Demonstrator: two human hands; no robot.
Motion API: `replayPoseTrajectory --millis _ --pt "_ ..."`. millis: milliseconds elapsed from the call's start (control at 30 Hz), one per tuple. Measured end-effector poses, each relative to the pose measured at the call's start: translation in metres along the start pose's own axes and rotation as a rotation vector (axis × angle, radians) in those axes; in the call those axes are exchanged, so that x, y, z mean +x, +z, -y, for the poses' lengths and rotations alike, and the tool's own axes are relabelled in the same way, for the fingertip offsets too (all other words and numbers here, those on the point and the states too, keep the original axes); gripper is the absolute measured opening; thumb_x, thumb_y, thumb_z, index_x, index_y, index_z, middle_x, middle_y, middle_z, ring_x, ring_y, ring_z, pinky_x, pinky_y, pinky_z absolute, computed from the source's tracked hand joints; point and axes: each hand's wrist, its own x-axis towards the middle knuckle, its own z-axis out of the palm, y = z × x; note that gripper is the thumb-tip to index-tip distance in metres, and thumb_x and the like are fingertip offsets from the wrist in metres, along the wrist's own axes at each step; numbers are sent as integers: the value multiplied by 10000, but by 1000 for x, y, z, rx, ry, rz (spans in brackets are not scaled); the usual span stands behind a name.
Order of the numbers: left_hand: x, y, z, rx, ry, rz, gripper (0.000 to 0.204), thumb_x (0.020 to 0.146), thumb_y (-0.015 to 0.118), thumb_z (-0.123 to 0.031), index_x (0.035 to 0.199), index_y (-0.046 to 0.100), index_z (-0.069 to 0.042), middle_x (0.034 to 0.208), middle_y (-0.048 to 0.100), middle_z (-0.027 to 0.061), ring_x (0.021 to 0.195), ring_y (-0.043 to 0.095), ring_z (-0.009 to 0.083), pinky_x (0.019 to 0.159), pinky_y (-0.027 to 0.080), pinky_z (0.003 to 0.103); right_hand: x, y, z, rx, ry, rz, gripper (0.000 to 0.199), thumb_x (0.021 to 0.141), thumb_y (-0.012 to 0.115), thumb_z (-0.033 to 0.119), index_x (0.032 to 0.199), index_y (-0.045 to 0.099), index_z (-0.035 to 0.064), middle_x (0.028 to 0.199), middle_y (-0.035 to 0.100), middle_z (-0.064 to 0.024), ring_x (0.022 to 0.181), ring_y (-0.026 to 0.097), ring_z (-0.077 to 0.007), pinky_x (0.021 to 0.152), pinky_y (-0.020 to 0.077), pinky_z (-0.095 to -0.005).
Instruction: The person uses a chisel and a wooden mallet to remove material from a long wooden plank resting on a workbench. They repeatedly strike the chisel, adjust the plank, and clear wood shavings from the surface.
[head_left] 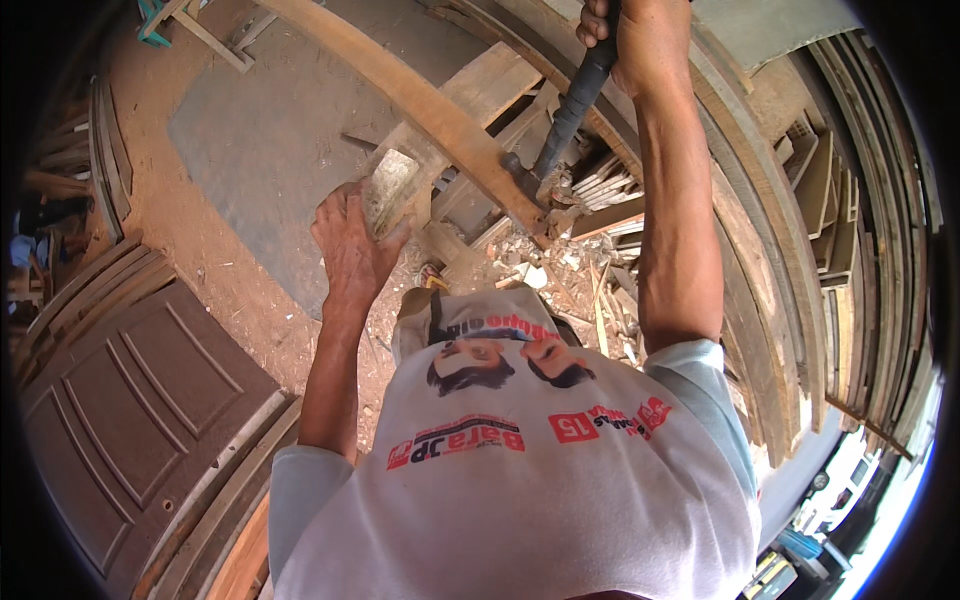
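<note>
My left hand (350, 240) grips a small pale wooden block (393, 188), fingers on its left side and thumb below it. The block is beside a long, narrow plank (420, 105) that slopes from the upper left down toward the middle. My right hand (635, 45), raised at the upper right, is closed round the dark handle of a hammer (572, 110). The hammer's head is by the plank's near end, low over the chips; whether it touches the plank, I cannot tell. Short timber pieces (490, 85) support the plank from beneath.
Wood chips and offcuts (535, 265) litter the ground before me. A brown panelled door (130, 400) leans at the left with boards beside it. Long curved-looking boards (745, 260) stand along the right. A dark sheet (240, 140) covers floor at the upper left.
</note>
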Motion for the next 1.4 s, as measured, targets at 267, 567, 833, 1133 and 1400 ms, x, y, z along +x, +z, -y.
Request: replayPoseTrajectory --millis 267,567,833,1133,1400 --pt "2 53 -115 -942 -2 536 396 915 728 -291 1173 652 0 939 689 166 870 661 275 788 510 390 -40 -27 33 208 -111 -138 270 916 647 322 821 491 123 557 443 -20 425 427 -145 424 381 -298" --pt "4 33 -104 -1137 240 657 231 971 676 -223 1001 689 5 862 661 73 842 612 130 772 495 290 -75 -58 14 237 -266 -103 391 957 634 400 788 549 58 635 489 -48 547 477 -153 566 441 -325" --pt "102 5 49 -453 -306 55 547 950 699 -342 1329 560 26 1188 641 203 1105 618 291 933 506 406 -105 -49 -3 44 -392 -125 398 888 784 333 935 523 36 715 592 -44 603 571 -120 586 499 -269" --pt "121 29 -1 -281 335 275 857 779 826 -422 1459 481 -33 1507 426 207 1465 279 378 1210 240 510 -137 -14 39 -530 -644 -329 350 818 852 205 911 574 13 760 619 -63 680 616 -141 623 512 -288" --pt "138 80 -29 -246 649 594 1045 597 867 -608 1429 533 -70 1475 464 180 1448 294 337 1225 113 524 -150 -14 18 -360 -458 -232 365 794 889 217 838 563 60 740 605 -20 648 553 -78 573 447 -230"
